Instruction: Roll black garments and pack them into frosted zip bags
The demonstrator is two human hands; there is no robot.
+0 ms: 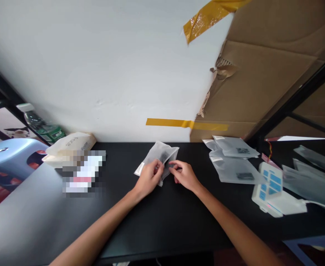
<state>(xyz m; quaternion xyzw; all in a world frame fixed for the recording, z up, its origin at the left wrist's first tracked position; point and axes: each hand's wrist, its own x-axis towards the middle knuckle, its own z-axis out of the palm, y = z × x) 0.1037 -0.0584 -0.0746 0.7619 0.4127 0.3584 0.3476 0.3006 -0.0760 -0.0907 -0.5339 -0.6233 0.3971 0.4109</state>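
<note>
Both hands on the small frosted translucent plastic pouch, which lies on the black worktop just in front of the white wall, roughly centre. My left hand pins the pouch's near left side, fingers curled and pressed onto the film. My right hand is at its right edge, fingers pinching a small dark flat piece at the pouch's edge; whether it sits inside or half out I cannot tell. To do this well, as I judge it: keep the left hand flat and steady so the film does not slide, and keep the right pinch light and square to the opening so the thin plastic does not crease or tear. Right of the pouch, well apart, a loose stack of similar frosted pouches; beyond those, a white boxy device with blue panels. Left of the pouch, a cream paper bag and a pale blue plastic stool.
</note>
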